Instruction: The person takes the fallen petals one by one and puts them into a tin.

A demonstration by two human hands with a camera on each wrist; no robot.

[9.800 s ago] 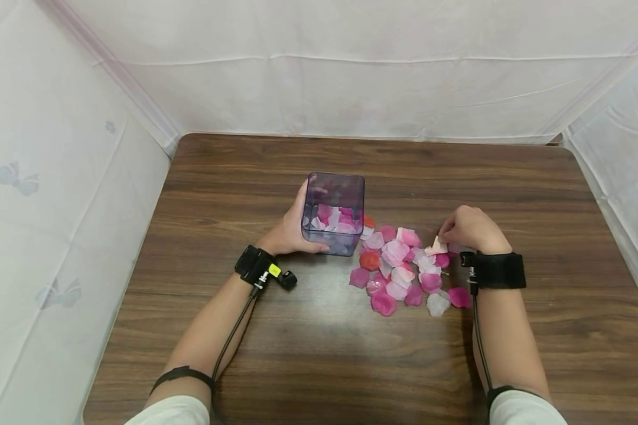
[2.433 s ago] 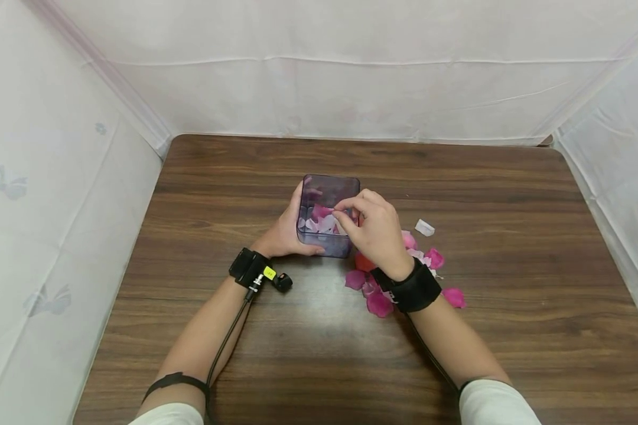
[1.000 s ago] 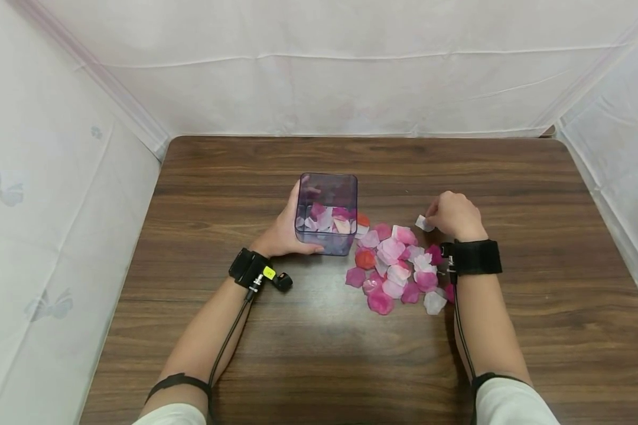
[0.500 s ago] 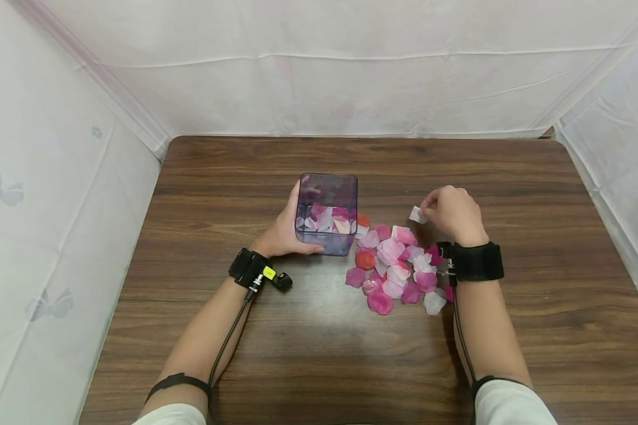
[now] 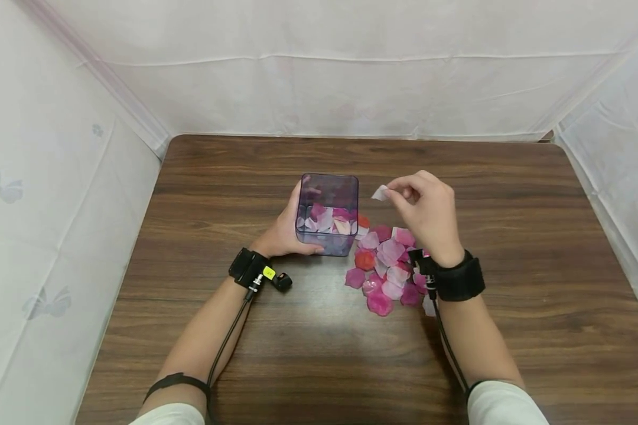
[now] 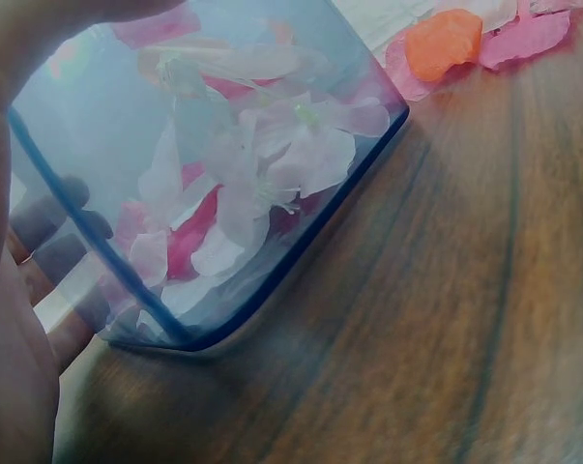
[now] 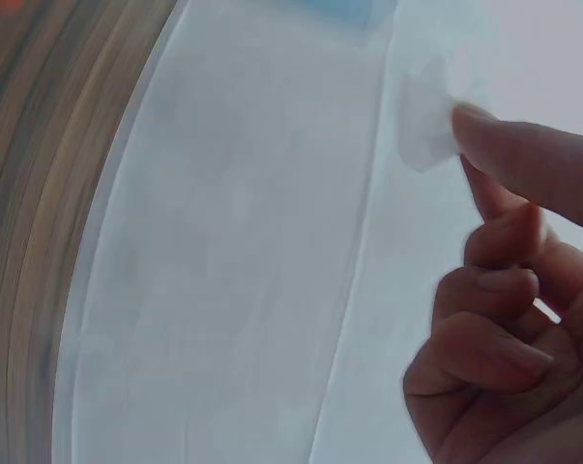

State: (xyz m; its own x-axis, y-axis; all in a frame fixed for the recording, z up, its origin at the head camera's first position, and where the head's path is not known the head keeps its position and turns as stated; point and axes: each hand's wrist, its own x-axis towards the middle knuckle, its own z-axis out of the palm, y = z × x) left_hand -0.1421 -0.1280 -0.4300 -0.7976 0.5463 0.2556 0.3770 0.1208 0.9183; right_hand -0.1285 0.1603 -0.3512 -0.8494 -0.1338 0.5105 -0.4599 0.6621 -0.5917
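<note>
A see-through purple plastic box (image 5: 326, 243) stands tilted toward me in the head view, its opening facing up. My left hand (image 5: 285, 231) grips it from the left side, thumb along the front and fingers behind. Pink and white artificial petals (image 6: 272, 155) lie inside it. Between thumb and forefinger, my right hand (image 5: 427, 206) pinches a small white petal (image 5: 380, 193), held just right of the box's upper part. In the right wrist view the pinched petal (image 7: 426, 121) looks thin and pale, with the other fingers curled below.
A loose pile of pink, white and red petals (image 5: 390, 254) lies on the wooden table (image 5: 319, 366) right of the box, partly under my right wrist. White cloth (image 5: 351, 94) hangs behind the table and on both sides.
My right hand has lifted the white petal off the table beyond the pile and carried it left and up toward the box. My left hand and the box have stayed in place.
</note>
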